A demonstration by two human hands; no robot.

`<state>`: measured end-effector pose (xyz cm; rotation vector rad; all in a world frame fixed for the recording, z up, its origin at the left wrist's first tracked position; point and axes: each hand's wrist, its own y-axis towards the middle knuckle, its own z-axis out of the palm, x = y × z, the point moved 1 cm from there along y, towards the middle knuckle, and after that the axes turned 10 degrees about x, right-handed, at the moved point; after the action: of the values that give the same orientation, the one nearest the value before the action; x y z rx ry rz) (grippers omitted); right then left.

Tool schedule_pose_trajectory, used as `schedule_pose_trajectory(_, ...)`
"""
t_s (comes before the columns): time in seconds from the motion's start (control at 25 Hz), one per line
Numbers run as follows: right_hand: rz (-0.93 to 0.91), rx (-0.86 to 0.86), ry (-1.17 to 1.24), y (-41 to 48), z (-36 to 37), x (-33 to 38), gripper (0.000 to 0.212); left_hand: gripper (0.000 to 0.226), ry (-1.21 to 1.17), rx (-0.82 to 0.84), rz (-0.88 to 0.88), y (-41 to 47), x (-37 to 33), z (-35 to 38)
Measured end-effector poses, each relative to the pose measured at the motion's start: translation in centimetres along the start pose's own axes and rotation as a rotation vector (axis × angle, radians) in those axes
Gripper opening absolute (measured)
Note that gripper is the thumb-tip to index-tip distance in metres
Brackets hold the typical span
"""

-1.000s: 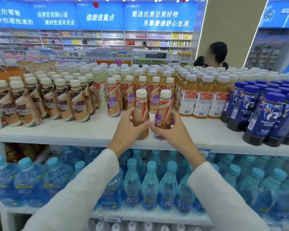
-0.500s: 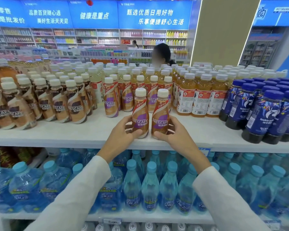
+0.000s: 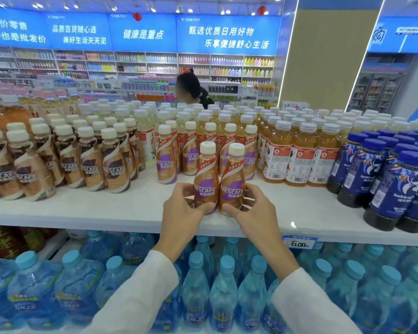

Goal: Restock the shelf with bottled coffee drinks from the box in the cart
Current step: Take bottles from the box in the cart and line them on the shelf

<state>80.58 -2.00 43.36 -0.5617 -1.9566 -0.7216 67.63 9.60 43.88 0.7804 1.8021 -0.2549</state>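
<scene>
Two Nescafe coffee bottles with white caps and purple-brown labels stand side by side near the front of the white shelf (image 3: pixel 106 210). My left hand (image 3: pixel 181 210) wraps the base of the left bottle (image 3: pixel 204 179). My right hand (image 3: pixel 251 210) wraps the base of the right bottle (image 3: pixel 232 182). Both bottles are upright with their labels facing me. Behind them stands a row of matching purple-label bottles (image 3: pixel 165 160). The box and the cart are out of view.
Brown-label Nescafe bottles (image 3: pixel 114 165) fill the shelf's left, amber tea bottles (image 3: pixel 297 157) the right middle, dark blue bottles (image 3: pixel 391 189) the far right. Water bottles (image 3: pixel 222 290) pack the lower shelf. A price tag (image 3: pixel 299 242) hangs on the shelf edge. A person (image 3: pixel 190 89) stands beyond.
The two bottles have been turned so their labels face me and now stand upright on the shelf. The person beyond has moved left.
</scene>
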Motion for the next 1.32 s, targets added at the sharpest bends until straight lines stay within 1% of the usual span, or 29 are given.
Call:
schedule_pose_trajectory(0.12,-0.016,0.009,-0.031,3.1,1.9,0.8,0.061,0.053,0.041,-0.08,-0.031,2.6,0.3,-0.4)
schedule_pose_trajectory(0.28,-0.01,0.038,-0.046,7.7,4.4,1.1,0.054,0.048,0.122,-0.194,-0.063,6.5,0.9,-0.5)
schedule_pose_trajectory(0.52,-0.02,-0.005,-0.063,10.1,6.0,0.6,0.054,0.046,0.087,-0.257,-0.113,8.8,1.3,0.0)
schedule_pose_trajectory(0.76,-0.019,0.007,-0.084,10.6,6.5,-0.1,0.062,0.05,0.107,-0.277,-0.171,9.6,1.5,0.1)
schedule_pose_trajectory(1.0,-0.02,0.013,-0.075,10.9,6.6,-0.3,0.065,0.051,0.113,-0.277,-0.147,10.0,1.8,0.3)
schedule_pose_trajectory(1.16,-0.024,0.023,-0.081,10.9,6.7,-0.4,0.063,0.054,0.109,-0.278,-0.145,10.2,2.0,0.3)
schedule_pose_trajectory(1.32,-0.016,0.016,-0.108,11.0,6.8,-0.4,0.063,0.051,0.09,-0.306,-0.135,10.1,2.0,0.3)
